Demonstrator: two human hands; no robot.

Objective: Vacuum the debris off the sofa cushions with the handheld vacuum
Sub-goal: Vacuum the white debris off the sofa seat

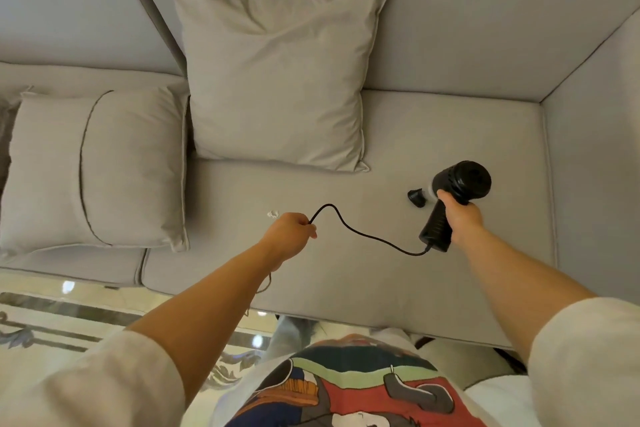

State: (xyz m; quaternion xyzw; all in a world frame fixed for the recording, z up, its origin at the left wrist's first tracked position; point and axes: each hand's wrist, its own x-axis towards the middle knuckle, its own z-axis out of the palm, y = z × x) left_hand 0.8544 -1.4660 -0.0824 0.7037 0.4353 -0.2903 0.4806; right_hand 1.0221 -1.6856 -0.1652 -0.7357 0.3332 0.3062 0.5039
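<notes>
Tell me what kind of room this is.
Most likely a home living room. A grey sofa carries two throw pillows, the floor beside it is polished and patterned, and the hands hold a corded handheld vacuum over the seat.

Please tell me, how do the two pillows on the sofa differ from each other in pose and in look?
The large pillow stands upright and leans on the sofa backrest; the left pillow lies flatter on the neighbouring seat. The large pillow has a plain face with a flat flanged edge; the left pillow has a dark curved line of piping across its face. The large pillow shows whole; the left pillow runs to the frame's edge. Both are light grey-beige, like the sofa.
</notes>
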